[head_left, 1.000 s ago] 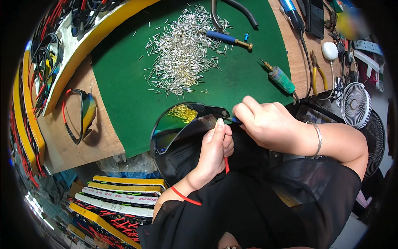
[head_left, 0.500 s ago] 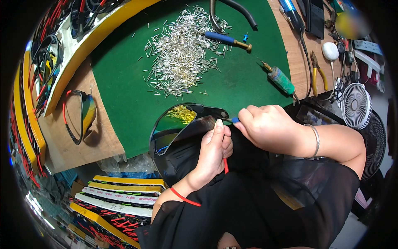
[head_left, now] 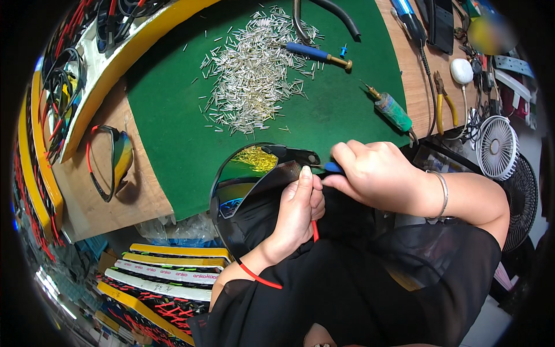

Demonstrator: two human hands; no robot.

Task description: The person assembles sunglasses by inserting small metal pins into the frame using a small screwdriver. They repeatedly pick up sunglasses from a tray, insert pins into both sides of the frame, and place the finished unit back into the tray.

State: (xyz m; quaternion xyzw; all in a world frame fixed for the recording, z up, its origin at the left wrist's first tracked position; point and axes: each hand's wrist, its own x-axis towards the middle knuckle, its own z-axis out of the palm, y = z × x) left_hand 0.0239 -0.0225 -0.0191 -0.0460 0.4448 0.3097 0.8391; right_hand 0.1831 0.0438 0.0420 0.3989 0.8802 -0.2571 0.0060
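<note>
Two hands [head_left: 295, 211] [head_left: 376, 173] hold sunglasses [head_left: 281, 176] and a blue-handled tool [head_left: 333, 167].

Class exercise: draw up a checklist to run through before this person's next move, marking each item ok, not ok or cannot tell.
1. Left hand grips the glasses: ok.
2. Right hand holds the blue-handled tool: ok.
3. Tool's tip seated in the frame: cannot tell; too small to make out beside the left thumb.
4. Pins gathered neatly: not ok; they lie in a loose heap, with strays on the mat.
5. Green-handled tool apart from both hands: ok.
</note>
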